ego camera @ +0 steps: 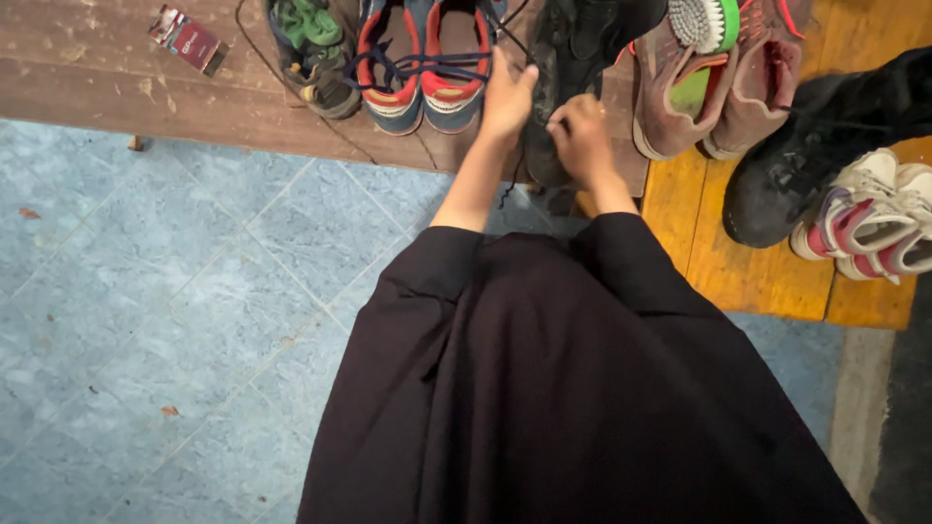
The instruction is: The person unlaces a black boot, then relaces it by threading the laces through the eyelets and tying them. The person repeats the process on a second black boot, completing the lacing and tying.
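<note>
A black shoe (573, 49) lies on a brown wooden board (97, 78), toe toward me. My left hand (505, 97) pinches one of its dark laces beside the shoe's left edge. My right hand (581, 136) is closed on the shoe's near end, gripping lace or toe; which one I cannot tell. A thin black lace hangs down below the board between my hands. My dark sleeves and garment fill the lower middle of the view.
Left of the black shoe stand blue-and-red sneakers (422, 68) and a grey-green shoe (313, 53). To the right are mauve shoes (718, 87) with a green brush (707, 21), a black boot (815, 146), white-pink sneakers (864, 218). A small red packet (189, 39) lies far left. Blue tiles (155, 311) below.
</note>
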